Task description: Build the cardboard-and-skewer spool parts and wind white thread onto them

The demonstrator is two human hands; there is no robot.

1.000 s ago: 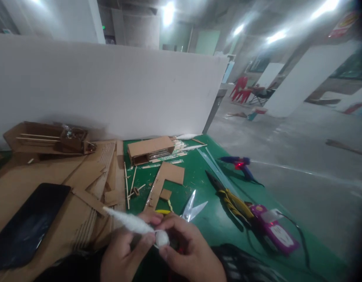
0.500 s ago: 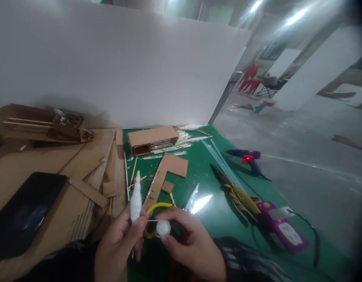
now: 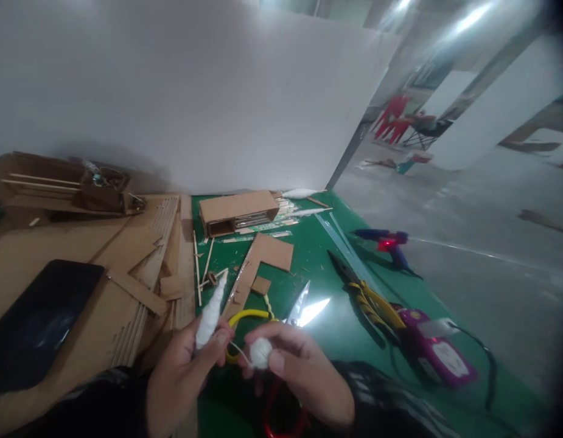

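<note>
My left hand [image 3: 190,359] is closed around a stick wrapped in white thread [image 3: 211,313], thick in the middle, its bare tip leaning up to the right. In my right hand [image 3: 299,362] a small ball of white thread [image 3: 260,353] is pinched between thumb and fingers. A short strand of thread [image 3: 239,350] runs slightly slack from the left fingers to the ball. Just beyond and partly under the hands lie scissors [image 3: 299,304] with blades pointing away and a red handle below. A yellow ring-shaped handle [image 3: 249,314] shows behind the fingers.
Right of the hands are yellow-handled pliers [image 3: 372,304], a purple box with a cord [image 3: 439,350] and a glue gun [image 3: 386,243]. Ahead lie an L-shaped cardboard piece [image 3: 274,252] and a cardboard box [image 3: 238,213]. At left are a black tablet-like slab [image 3: 46,322] and cardboard sheets.
The wrapped stick has tipped from nearly upright to leaning right. The thread ball has shifted slightly right and turned in my right fingers, and the strand has gone from straight to slanting down.
</note>
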